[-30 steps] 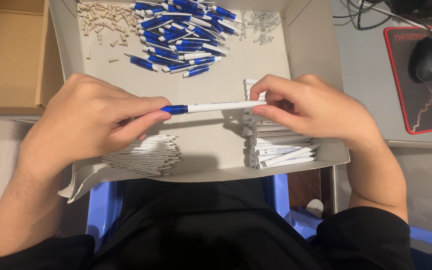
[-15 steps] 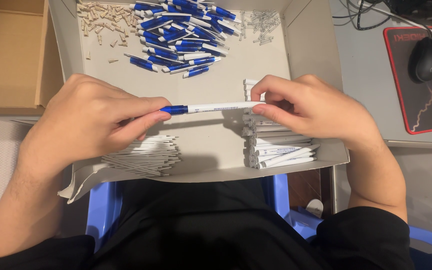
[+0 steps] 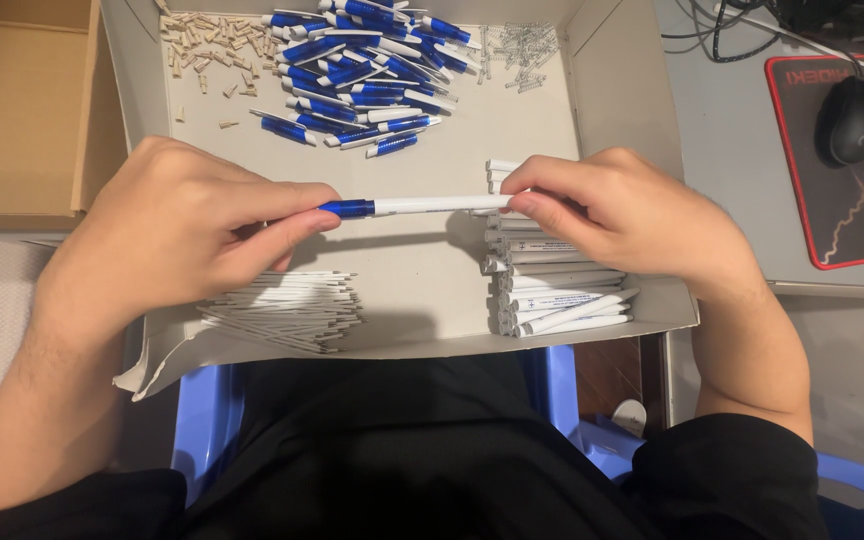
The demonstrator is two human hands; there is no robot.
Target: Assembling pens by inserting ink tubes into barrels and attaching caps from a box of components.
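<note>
White plastic pen with a blue tip is lying sideways between your hands, left hand pinching the blue end, right hand pinching the white end.

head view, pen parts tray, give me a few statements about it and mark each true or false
1. Both hands hold one pen level over the tray. True: left hand at the blue end, right hand at the white end.
2. The white barrels are stacked under the left hand. False: they lie under the right hand; thin white refills lie by the left.
3. A pile of blue grip pieces lies at the tray's far side. True.
4. The computer mouse sits inside the tray. False: it sits on a mouse pad outside it, to the right.
</note>
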